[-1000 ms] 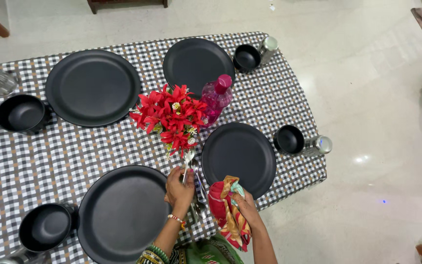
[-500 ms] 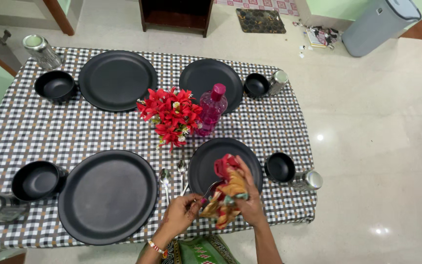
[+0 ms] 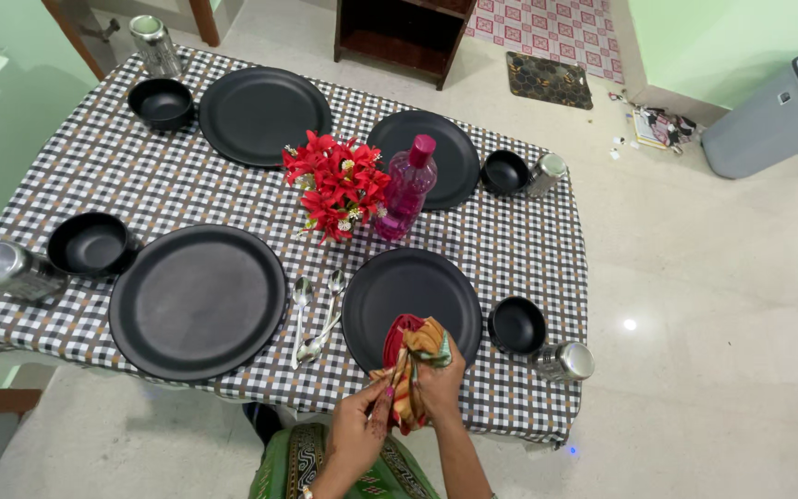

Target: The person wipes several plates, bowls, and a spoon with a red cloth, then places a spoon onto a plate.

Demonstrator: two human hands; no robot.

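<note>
My right hand (image 3: 443,386) and my left hand (image 3: 360,427) are both closed on a crumpled red, orange and green cloth (image 3: 415,349). They hold it over the near edge of a black plate (image 3: 408,291). I cannot tell whether anything is wrapped inside the cloth. Steel spoons (image 3: 305,319) lie on the checked tablecloth (image 3: 187,194) just left of that plate, apart from my hands. A larger black plate (image 3: 196,300) sits further left.
Red flowers (image 3: 336,185) and a pink bottle (image 3: 408,189) stand mid-table. Two more black plates (image 3: 265,115) lie at the far side. Black bowls (image 3: 516,325) and steel tumblers (image 3: 565,362) flank each place. On the floor are a grey bin (image 3: 778,115) and a wooden shelf (image 3: 399,37).
My left hand let go of the spoons, which now lie on the tablecloth. Both hands came together on the cloth near the table's edge. The view pulled back, showing the whole table.
</note>
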